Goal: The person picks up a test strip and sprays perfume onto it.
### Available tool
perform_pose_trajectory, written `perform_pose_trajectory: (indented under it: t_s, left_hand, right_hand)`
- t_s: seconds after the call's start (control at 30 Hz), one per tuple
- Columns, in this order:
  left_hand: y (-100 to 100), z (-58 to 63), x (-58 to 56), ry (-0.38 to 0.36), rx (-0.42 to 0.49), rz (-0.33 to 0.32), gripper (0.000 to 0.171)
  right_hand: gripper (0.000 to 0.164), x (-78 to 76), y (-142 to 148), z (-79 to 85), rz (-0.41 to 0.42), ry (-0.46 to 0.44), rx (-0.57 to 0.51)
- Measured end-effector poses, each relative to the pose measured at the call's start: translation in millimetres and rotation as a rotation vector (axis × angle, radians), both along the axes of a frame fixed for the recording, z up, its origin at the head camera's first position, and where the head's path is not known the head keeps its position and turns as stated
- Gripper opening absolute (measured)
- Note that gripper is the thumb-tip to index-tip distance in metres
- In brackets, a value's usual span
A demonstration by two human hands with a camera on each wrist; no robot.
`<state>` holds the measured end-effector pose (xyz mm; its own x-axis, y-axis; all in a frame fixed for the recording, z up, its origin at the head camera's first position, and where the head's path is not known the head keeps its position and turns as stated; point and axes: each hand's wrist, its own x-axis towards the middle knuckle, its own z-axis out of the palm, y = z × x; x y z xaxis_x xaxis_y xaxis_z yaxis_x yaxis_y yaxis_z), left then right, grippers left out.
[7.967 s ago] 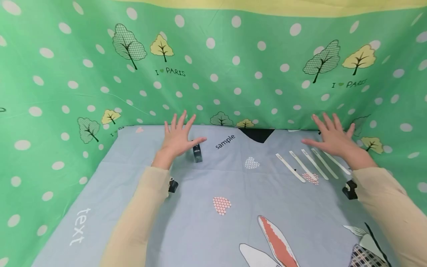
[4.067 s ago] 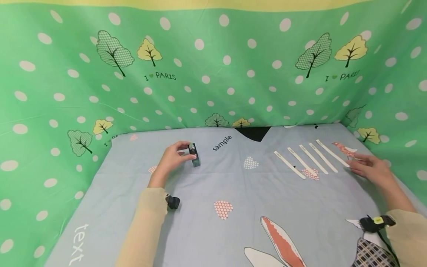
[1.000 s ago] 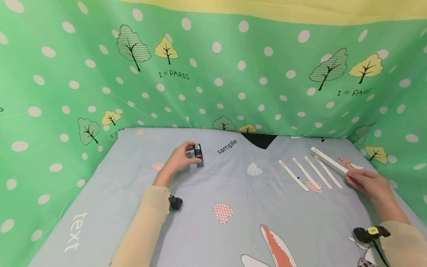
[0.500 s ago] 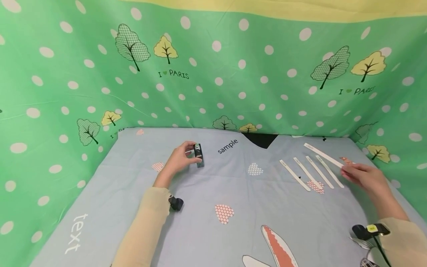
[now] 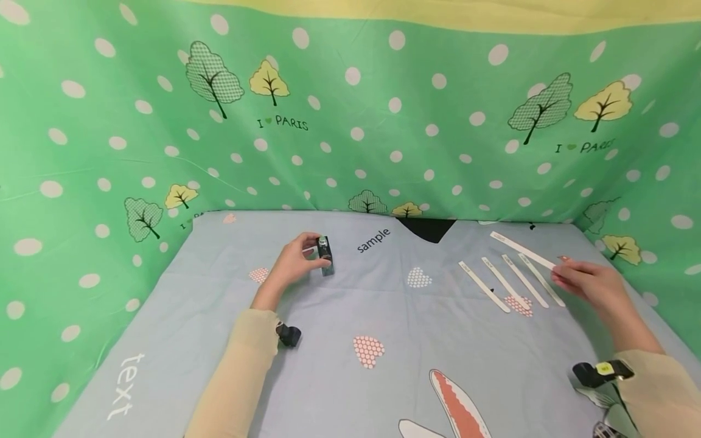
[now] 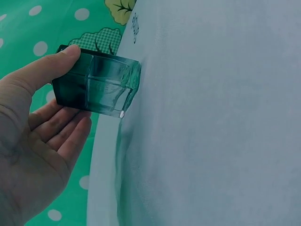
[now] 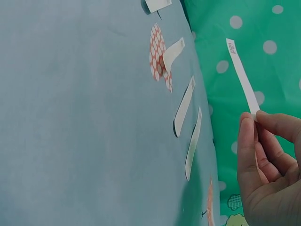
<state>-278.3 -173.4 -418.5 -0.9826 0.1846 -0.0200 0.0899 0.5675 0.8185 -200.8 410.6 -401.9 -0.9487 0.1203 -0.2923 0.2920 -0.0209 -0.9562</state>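
Note:
My left hand (image 5: 292,264) grips a small rectangular glass bottle (image 5: 324,246), likely perfume, dark at the top and clear greenish toward its base (image 6: 110,84). The thumb presses one side and fingers lie on the other; the base is close to the cloth. At the right, my right hand (image 5: 594,285) pinches one end of a narrow white paper strip (image 5: 523,250) between thumb and fingertips. Small writing marks the strip's far end, which points up and left; in the right wrist view the strip (image 7: 243,77) is raised. Several similar paper strips (image 5: 484,287) lie side by side just left of that hand.
A grey-blue cloth (image 5: 328,377) printed with hearts, rabbit ears and words covers the table. Green dotted fabric (image 5: 356,170) hangs along the back and sides. Each wrist carries a small black camera (image 5: 597,373), the right one with a cable.
Earlier both hands were spread and held nothing. The left hand then took hold of the bottle and stays there; the right hand picked up the rightmost strip and moved it left over the others.

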Motion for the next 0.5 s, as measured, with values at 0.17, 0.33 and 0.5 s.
perform_pose_trajectory:
  t_s: [0.17,0.33,0.5]
  left_hand:
    - [-0.3,0.5,1.2,0.009,0.01,0.007,0.074]
    - [0.6,2.2,3.6,0.023,0.015,0.003,0.074]
    - [2.0,4.4,5.5,0.036,0.023,0.0,0.073]
  right_hand:
    - [0.014,-3.1,-3.5,0.2,-0.021,-0.005,0.017]
    - [0.017,-4.6,-6.4,2.1,-0.021,-0.017,0.054]
    - [0.018,-6.2,-10.4,4.3,-0.002,-0.018,0.095]
